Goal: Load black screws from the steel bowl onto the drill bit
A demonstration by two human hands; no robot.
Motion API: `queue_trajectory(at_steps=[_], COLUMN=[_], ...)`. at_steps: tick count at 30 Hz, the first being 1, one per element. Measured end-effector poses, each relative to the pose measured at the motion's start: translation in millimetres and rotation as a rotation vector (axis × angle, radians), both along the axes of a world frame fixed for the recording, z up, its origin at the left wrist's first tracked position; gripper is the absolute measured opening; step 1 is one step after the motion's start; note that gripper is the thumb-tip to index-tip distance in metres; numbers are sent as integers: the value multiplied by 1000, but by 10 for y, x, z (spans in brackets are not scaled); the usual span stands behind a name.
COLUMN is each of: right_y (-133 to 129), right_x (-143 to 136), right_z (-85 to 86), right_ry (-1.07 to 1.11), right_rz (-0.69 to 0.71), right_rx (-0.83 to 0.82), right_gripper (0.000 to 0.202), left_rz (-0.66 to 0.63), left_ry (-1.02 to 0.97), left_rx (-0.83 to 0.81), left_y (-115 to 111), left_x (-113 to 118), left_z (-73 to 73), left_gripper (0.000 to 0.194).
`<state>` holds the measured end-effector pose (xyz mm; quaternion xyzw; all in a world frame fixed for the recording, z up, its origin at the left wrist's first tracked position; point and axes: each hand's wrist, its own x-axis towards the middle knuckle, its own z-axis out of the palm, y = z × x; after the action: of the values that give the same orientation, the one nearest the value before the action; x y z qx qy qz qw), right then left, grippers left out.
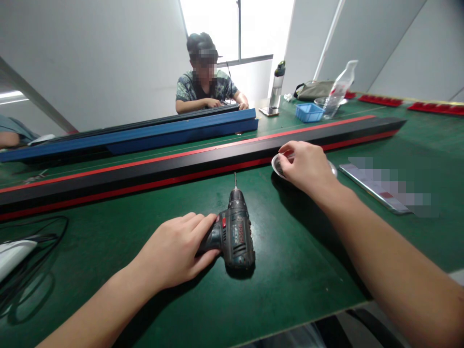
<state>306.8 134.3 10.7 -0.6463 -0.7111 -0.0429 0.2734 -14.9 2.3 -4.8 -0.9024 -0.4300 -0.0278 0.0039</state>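
Note:
My left hand is wrapped round the handle of a cordless drill, which lies on its side on the green table. A thin bit sticks out of its chuck and points away from me. My right hand is over a small shallow dish, thumb and fingers pinched together at its rim. Dark small contents show in the dish, too small to name, and the hand hides most of it. Just beyond both hands lies a long black bar with red edges.
A phone-like flat slab lies right of the dish. Cables and a white device are at left. Farther back are blue bars, a blue basket, bottles and red trays. A co-worker sits opposite.

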Motion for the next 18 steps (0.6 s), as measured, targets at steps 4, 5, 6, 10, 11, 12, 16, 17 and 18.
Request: queue_trajectory(at_steps=[4,5,6,10,11,12,16,17,18], right_y=[-11,-18,-26,-48,-49,-48,-40,-41,-42], right_x=[3,1,-2,-11,-11,-11,-16,-21,-28], right_z=[12,17,23,32,29,24,1,-3,-5], right_ry=[78,100,121,194,211,227,270,272,273], right_rz=[3,3,4,4,6,9,31,39,46], right_rx=[54,65,71,63,56,50,60,68,72], right_gripper=[27,27,28,33,35,37,41,41,41], left_rz=[1,1,2,3,3,3,5,5,4], left_ry=[-1,0,1,-2,-2,-3,-2,-2,-2], left_rx=[-4,-4,-4,-4,-4,-2,-2,-2,-2], left_y=[2,1,0,1,2,2,-1,-2,-2], left_x=[-1,-1,-2,-3,-4,-4,-3,-2,-1], left_z=[0,0,0,-4,-5,-5,-2,-1,-1], left_gripper=[48,48,49,49,49,49,49,49,49])
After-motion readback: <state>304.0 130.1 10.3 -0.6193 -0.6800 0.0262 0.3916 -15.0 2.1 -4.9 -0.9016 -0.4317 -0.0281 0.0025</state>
